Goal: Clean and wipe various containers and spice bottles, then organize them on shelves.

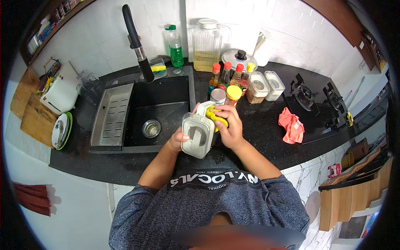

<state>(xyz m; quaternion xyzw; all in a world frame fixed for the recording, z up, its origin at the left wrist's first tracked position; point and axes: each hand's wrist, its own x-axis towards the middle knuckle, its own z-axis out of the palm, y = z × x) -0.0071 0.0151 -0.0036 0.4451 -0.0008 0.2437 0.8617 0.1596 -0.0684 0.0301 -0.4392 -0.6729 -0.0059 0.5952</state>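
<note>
My left hand (179, 139) grips a clear plastic storage container with a white lid (198, 135), tilted over the counter by the sink's right edge. In my right hand (230, 125) is a yellow cloth or sponge (216, 118), pressed against the container's upper right side near its raised white flap. Just beyond my hands stand a jar with a yellow lid (233, 92) and a jar with a grey lid (218, 95). Bottles with red caps (227, 75) are grouped behind them. Two more white-lidded containers (258, 86) stand to their right.
The black sink (159, 115) with a slotted metal tray (111, 118) lies left, under a black faucet (137, 43). A pink cloth (291, 125) lies beside the gas stove (322, 100). A glass pitcher (207, 47) stands against the wall. Plates (61, 130) and cutting boards (37, 120) are far left.
</note>
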